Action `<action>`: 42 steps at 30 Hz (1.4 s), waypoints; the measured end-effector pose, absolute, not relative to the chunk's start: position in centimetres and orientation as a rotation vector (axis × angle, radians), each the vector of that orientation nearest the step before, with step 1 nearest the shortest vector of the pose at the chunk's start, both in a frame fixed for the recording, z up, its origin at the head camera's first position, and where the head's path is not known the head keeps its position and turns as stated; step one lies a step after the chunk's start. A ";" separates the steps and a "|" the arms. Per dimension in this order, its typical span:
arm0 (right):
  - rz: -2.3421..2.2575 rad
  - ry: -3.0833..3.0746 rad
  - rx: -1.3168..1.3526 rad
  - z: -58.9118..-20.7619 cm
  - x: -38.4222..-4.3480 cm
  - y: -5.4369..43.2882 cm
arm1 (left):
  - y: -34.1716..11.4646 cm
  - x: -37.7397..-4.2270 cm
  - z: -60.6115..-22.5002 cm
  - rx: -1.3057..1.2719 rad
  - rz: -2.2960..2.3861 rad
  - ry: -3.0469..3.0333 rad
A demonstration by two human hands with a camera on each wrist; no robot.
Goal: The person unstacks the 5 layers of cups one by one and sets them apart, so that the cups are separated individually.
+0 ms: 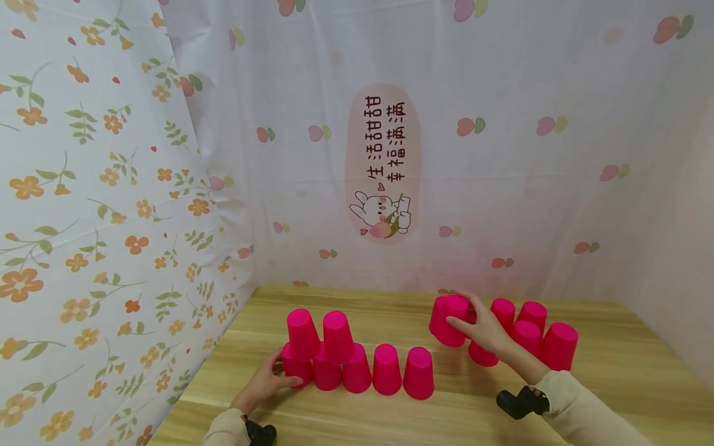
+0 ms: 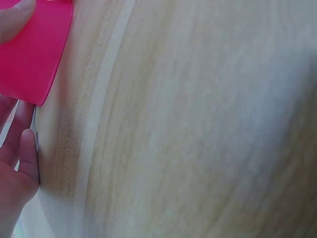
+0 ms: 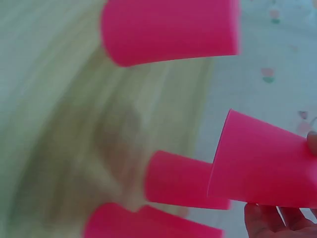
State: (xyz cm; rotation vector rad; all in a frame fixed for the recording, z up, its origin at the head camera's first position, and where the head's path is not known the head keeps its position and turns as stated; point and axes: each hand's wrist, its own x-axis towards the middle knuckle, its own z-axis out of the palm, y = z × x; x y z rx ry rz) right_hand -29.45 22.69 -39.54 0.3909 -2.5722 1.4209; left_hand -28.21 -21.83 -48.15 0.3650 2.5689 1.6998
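Several bright pink cups stand upside down in a row on the table, the rightmost cup (image 1: 418, 373) among them. Two more cups, one at left (image 1: 303, 334) and one beside it (image 1: 338, 337), sit on top of the row's left part. My left hand (image 1: 268, 379) grips the leftmost bottom cup (image 2: 32, 54), thumb on its near side and fingers around the far side. Toward the back right, my right hand (image 1: 481, 322) holds a pink cup (image 3: 265, 163) upside down between thumb and fingers. Another cup (image 1: 436, 314) shows partly behind it.
Right of my right hand stands a loose group of upside-down pink cups, including a front one (image 1: 559, 347) and a back one (image 1: 532, 314). One cup (image 1: 483, 355) is partly under my right wrist. A printed curtain (image 1: 502, 186) hangs behind the wooden table (image 1: 357, 427).
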 end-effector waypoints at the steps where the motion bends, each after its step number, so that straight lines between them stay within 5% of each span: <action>1: 1.391 -2.579 0.394 -40.0 -29.4 22.8 | -21.8 -28.2 -48.1 0.367 1.701 2.568; 19: 1.131 -2.589 0.229 -45.5 -29.1 21.4 | -21.7 -28.2 -48.1 0.291 1.705 2.567; 33: 1.085 -2.610 0.188 -45.2 -29.2 21.3 | -21.7 -28.5 -48.3 0.293 1.721 2.548; 42: 1.037 -2.579 0.242 -41.5 -29.4 21.4 | -21.7 -28.4 -48.4 0.260 1.702 2.569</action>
